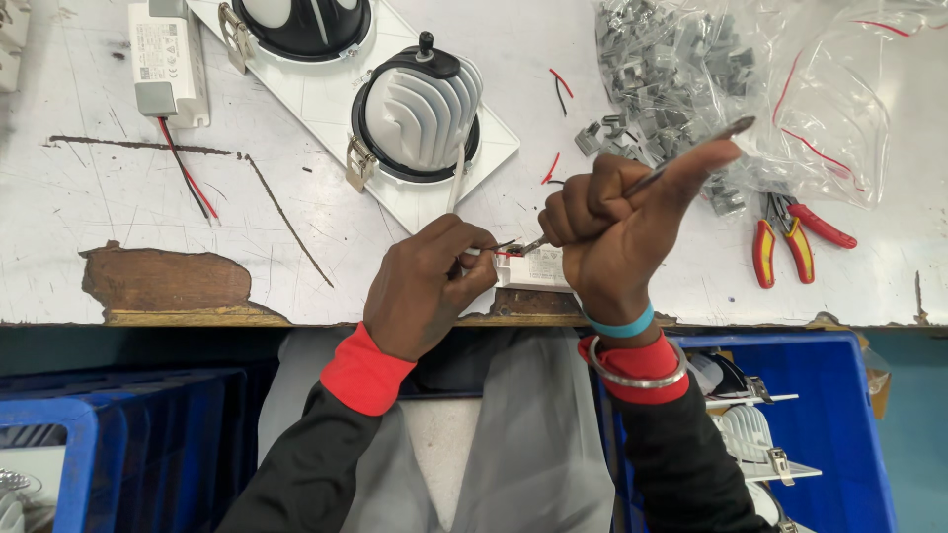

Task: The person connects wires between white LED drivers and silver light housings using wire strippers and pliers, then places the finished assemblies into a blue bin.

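My right hand [617, 232] is fisting tight around a slim metal screwdriver [652, 178], thumb lying along its shaft, tip angling down into a small white driver box [535, 268] sitting at the worktop [79, 197] front edge. My left hand [430, 281] is pinching the thin wires [506, 249] at the box's end, fingers pressed together. A white round downlight [420, 114] on its square plate is lying just behind. Red-and-yellow pliers [785, 242] are resting to the right, beside a clear bag of grey clips [671, 69].
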